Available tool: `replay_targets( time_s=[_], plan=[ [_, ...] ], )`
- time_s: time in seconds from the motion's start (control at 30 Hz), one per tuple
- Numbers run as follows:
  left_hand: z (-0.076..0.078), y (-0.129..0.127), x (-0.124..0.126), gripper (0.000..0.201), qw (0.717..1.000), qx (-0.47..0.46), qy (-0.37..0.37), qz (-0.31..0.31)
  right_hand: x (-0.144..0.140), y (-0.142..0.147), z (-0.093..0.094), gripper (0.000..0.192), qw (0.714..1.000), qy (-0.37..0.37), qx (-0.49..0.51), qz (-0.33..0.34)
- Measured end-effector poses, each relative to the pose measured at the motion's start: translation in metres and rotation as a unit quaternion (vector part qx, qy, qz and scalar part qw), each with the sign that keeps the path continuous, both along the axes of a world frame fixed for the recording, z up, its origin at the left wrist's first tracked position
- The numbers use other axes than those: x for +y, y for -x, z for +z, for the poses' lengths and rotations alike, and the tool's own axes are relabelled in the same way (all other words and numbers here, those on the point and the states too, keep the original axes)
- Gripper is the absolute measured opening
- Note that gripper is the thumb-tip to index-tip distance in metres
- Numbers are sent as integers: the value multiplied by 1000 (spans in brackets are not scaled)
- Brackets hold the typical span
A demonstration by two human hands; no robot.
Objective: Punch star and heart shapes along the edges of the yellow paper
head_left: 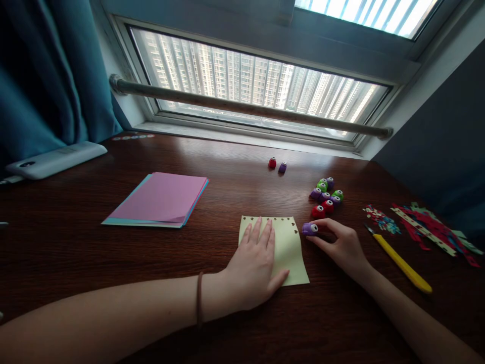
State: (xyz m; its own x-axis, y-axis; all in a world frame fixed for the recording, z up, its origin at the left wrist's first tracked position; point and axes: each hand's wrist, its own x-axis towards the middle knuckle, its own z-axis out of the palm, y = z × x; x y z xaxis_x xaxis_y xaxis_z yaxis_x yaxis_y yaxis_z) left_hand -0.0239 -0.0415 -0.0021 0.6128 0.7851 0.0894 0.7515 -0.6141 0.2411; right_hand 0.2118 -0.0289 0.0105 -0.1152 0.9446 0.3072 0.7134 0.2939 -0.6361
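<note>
The head view looks down on a dark wooden counter (76, 253) below a window (257, 81). The left hand (253, 268) lies flat, fingers spread and together, pressing a pale yellow sheet of paper (291, 253) against the counter; it holds nothing, only pins the sheet. The sheet sits near the middle of the counter, and small cut-out shapes run along its far edge and down its right edge. The right hand (341, 245) pinches a small purple punch (309, 229) between thumb and fingertips, right at the sheet's upper right edge, touching or just over it.

The paper looks thin, light and limp, likely to slide or crease unless held flat as it is; its edges are the place to lift it. The punch looks like small, hard plastic, light and easy to grip from its sides.

Just beyond the right hand is a cluster of more punches (326, 194) in green, purple and red, close enough to be nudged. Two more punches (277, 165) stand apart, nearer the window. A yellow craft knife (401, 263) lies just right of the right wrist, and paper scraps (424, 227) are strewn farther right. A stack of coloured paper (159, 199) lies to the left, well apart, with a white device (53, 159) beside a teal curtain (41, 76).
</note>
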Motion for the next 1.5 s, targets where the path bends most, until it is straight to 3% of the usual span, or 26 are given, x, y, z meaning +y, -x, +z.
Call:
replay_targets(
  time_s=[0.23, 1.03, 1.3, 1.5],
  plan=[
    [1, -1, 0, 76, 1000, 5, -13, -1, 0, 0, -4, 21, 999, 28, 9, 15],
    [0, -1, 0, 78, 1000, -15, -7, -1, -6, 4, -4, 23, 998, 5, -11, 69],
    [-1, 0, 0, 81, 1000, -19, -7, 5, -5, 8, 2, 20, 993, -8, -36, 116],
    [-2, 0, 1, 83, 1000, -23, -3, 4, -7, 9, 2, 27, 992, 23, -14, 127]
  ],
)
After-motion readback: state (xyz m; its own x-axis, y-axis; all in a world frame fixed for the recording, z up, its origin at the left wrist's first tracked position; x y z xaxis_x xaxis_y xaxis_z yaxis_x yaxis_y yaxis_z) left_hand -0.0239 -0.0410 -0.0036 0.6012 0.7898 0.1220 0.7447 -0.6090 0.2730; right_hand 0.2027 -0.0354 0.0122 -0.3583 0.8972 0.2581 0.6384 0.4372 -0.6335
